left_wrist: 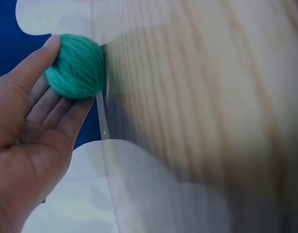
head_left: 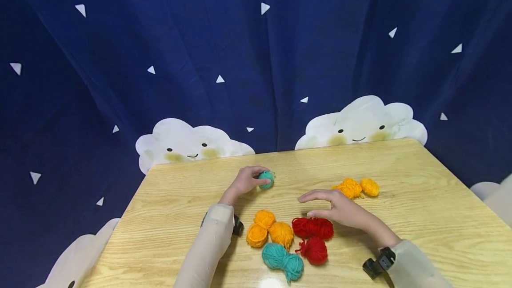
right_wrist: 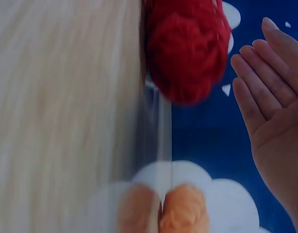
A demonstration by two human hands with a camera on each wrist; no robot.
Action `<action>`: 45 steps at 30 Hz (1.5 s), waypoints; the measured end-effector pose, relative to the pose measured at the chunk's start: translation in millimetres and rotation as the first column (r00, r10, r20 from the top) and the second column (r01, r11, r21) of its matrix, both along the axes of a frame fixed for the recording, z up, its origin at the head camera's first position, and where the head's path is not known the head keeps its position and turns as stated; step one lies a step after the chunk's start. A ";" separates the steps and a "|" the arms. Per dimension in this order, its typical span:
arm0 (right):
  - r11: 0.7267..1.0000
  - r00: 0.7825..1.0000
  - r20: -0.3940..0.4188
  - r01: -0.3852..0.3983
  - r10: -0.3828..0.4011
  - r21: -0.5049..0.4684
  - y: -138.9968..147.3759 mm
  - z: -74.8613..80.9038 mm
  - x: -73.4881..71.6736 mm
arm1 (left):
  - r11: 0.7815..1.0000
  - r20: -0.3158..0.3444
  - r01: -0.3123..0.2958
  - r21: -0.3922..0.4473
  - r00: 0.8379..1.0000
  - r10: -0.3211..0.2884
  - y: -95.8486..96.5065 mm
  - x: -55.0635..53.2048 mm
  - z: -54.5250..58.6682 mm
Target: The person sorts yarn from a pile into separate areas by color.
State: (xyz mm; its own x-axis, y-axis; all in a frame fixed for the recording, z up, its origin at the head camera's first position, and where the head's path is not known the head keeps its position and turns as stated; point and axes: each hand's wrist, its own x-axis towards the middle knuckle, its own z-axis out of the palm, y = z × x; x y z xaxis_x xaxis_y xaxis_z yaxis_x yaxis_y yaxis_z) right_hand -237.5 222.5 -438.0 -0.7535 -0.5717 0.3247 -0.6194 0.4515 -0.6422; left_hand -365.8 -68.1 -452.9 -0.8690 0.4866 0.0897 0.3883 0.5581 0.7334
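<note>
A small green ball of yarn (head_left: 266, 180) is held between the thumb and fingers of my left hand (head_left: 246, 180), toward the far side of the wooden table. The left wrist view shows the same yarn ball (left_wrist: 77, 67) pinched at the fingertips, the palm (left_wrist: 37, 145) bare. My right hand (head_left: 340, 208) hovers with loosely bent fingers and nothing in them, just above a red yarn skein (head_left: 313, 228). In the right wrist view that hand (right_wrist: 280, 107) is apart from the red yarn (right_wrist: 188, 53).
Near the front lie orange yarn balls (head_left: 264, 219), a green yarn bundle (head_left: 282, 261) and a red yarn ball (head_left: 315, 251). Two more orange yarn pieces (head_left: 369, 187) sit beyond my right hand. A blue curtain (head_left: 240, 57) hangs behind the wooden table (head_left: 172, 203).
</note>
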 end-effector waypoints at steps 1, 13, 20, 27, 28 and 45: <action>1.000 1.000 -0.005 -0.022 0.022 -0.003 -3.5 -0.9 -0.2 | 1.000 0.005 0.002 0.003 1.000 -0.002 -0.2 -0.4 -0.4; 0.976 0.976 0.042 -0.214 0.212 0.046 -38.5 0.6 3.8 | 0.998 0.092 0.006 0.060 0.996 -0.012 -2.7 2.2 0.6; 0.952 0.959 -0.016 -0.279 0.283 0.122 -49.5 1.6 7.2 | 0.997 0.098 0.015 0.080 0.995 -0.023 -3.7 2.0 -0.2; 0.929 0.943 -0.006 -0.326 0.332 0.176 -58.7 0.0 8.7 | 0.996 0.101 0.009 0.084 0.995 -0.018 -5.3 0.8 -2.0; 0.926 0.942 0.002 -0.331 0.336 0.182 -59.5 -0.3 8.9 | 0.997 0.098 0.010 0.081 0.995 -0.018 -5.3 0.7 -2.0; 0.894 0.943 0.017 -0.322 0.333 0.312 -65.5 -6.8 11.4 | 0.997 0.125 -0.025 0.074 0.992 0.016 -4.0 -0.1 -1.3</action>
